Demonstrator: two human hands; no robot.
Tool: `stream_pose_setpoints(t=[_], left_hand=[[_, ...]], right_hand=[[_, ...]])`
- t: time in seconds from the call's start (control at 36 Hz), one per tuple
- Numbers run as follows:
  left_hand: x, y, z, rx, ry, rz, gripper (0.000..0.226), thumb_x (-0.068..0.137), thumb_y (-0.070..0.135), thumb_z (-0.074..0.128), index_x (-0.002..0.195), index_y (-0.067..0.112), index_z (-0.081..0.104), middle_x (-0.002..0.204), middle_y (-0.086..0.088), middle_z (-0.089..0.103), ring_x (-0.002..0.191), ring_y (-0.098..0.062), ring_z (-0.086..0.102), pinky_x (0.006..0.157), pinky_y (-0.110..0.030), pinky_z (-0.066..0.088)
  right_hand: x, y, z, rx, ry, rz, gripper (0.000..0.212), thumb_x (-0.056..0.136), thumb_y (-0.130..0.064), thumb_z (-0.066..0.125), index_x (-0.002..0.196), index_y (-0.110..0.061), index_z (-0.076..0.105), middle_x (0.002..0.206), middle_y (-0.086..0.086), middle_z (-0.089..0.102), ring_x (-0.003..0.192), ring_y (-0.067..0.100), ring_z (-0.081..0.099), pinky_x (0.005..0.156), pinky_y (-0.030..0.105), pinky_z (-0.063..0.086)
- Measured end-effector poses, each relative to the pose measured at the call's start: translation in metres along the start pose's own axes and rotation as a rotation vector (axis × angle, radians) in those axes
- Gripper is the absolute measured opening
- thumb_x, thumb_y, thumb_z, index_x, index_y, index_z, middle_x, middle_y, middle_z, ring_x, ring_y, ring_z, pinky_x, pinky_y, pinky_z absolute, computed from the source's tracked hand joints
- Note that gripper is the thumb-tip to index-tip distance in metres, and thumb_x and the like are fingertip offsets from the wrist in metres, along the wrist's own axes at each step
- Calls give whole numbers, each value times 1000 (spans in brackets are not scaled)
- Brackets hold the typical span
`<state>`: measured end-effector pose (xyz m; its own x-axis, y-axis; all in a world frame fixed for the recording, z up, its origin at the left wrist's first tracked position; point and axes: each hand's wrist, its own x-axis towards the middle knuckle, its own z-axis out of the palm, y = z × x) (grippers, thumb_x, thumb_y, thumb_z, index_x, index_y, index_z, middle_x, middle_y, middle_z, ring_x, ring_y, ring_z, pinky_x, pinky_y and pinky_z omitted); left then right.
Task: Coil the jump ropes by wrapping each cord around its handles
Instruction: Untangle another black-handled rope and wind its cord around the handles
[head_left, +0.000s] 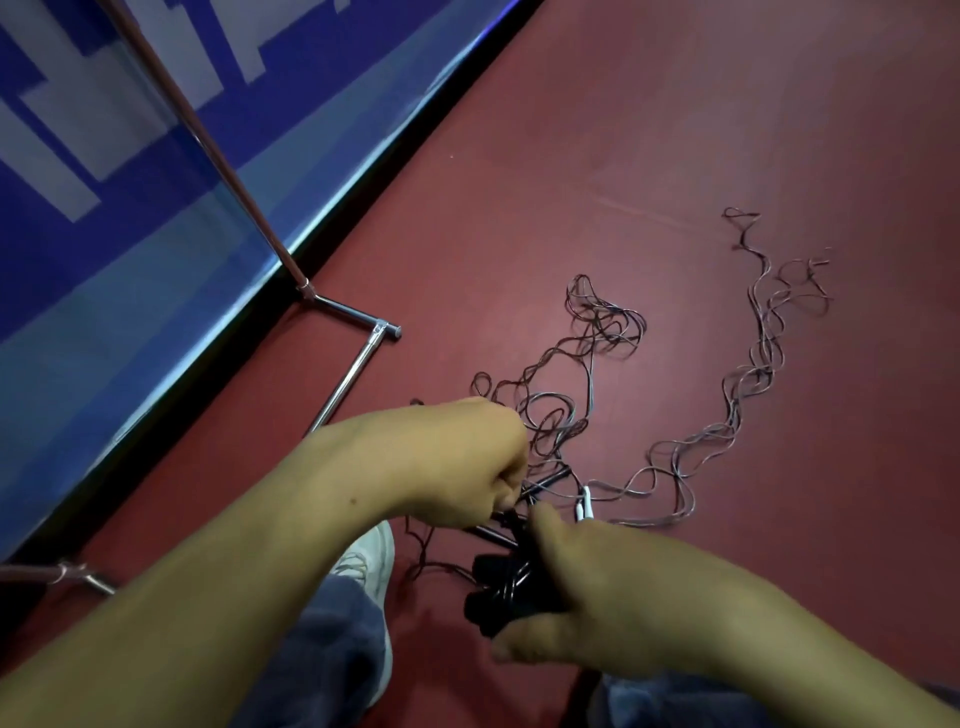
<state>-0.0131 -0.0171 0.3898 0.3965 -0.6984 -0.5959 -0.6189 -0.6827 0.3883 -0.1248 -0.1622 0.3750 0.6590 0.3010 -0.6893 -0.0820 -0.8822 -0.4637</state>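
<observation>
My right hand (576, 582) grips a bundle of black jump-rope handles (498, 587) low in the middle of the view, thumb pointing up. My left hand (467, 462) is curled just above them and pinches a thin cord close to the handles; the exact pinch point is hidden by the fingers. A tangle of thin dark cords (566, 395) spreads over the red floor beyond my hands. A second wavy strand of cords (748, 384) trails off to the upper right. A small white piece (586, 501) lies among the cords by my right thumb.
A blue banner (104, 234) on a chrome tube frame (348, 379) stands at the left, its foot resting on the red floor (649, 130). My white shoe (376, 561) and jeans show under my arms.
</observation>
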Motion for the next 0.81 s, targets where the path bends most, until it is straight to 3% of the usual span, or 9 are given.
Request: stream_pose_setpoints(t=[0.22, 0.42, 0.53, 0.69, 0.81], left_hand=[[2, 6, 4, 33, 246, 136, 5, 93, 15, 61, 91, 18, 63, 94, 7, 47, 90, -15, 53, 82, -39, 49], [7, 6, 6, -49, 327, 176, 6, 90, 12, 65, 88, 18, 64, 92, 5, 50, 88, -19, 56, 81, -43, 49], [5, 4, 6, -113, 418, 183, 4, 91, 19, 66, 88, 17, 68, 89, 8, 50, 83, -13, 54, 77, -35, 47], [8, 4, 9, -277, 559, 101, 11, 92, 19, 68, 83, 19, 73, 85, 8, 52, 74, -5, 52, 67, -27, 42], [7, 8, 5, -578, 578, -9, 15, 91, 30, 73, 79, 25, 79, 77, 0, 71, 63, -11, 65, 61, -27, 54]], right_hand=[[21, 20, -8, -19, 152, 48, 70, 75, -74, 68, 117, -29, 33, 110, 2, 66, 98, 30, 64, 83, 46, 55], [33, 30, -12, -20, 290, 38, 60, 73, -74, 56, 114, -33, 39, 103, -1, 67, 93, 31, 65, 77, 45, 55], [36, 38, -20, 40, 406, 114, 58, 70, -80, 52, 99, -31, 41, 98, -1, 65, 87, 29, 62, 74, 45, 55], [33, 43, -40, 163, 580, 221, 52, 74, -69, 67, 87, -25, 42, 81, -6, 57, 71, 16, 56, 65, 38, 51], [28, 39, -47, 200, 654, 230, 53, 73, -65, 75, 89, -27, 43, 83, -10, 57, 71, 8, 55, 59, 35, 47]])
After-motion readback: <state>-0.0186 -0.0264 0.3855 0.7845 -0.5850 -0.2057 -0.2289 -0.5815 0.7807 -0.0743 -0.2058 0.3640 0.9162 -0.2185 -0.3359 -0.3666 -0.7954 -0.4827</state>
